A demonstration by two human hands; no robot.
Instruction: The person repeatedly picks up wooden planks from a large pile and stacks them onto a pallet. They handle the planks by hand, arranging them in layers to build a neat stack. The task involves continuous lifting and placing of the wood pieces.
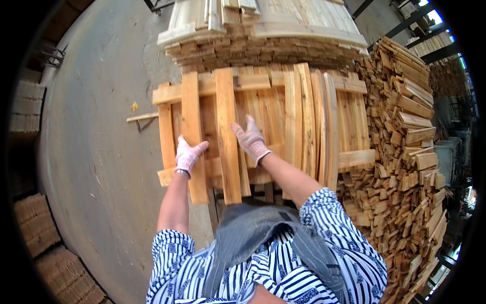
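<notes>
My left hand (189, 155), in a pale pink work glove, lies across the lower half of a wooden plank (191, 109). Its thumb reaches the right edge and its fingers curl at the left edge. To the right, my gloved right hand (251, 140) is open with fingers apart, its thumb against the right edge of a second plank (226, 116). Both planks lie nearly upright in view, over two crosswise wooden strips, the upper strip (250, 82) and the lower one (356, 158). Beneath is a layer of boards (263, 111). More loose planks (307, 121) lie to the right.
A tall stack of boards (268, 48) stands beyond the work. Along the right rises a large pile of cut wood pieces (400, 172). Stacked wood bundles (68, 276) line the left edge of the grey floor (101, 152). A thin wooden stick (143, 117) juts out left.
</notes>
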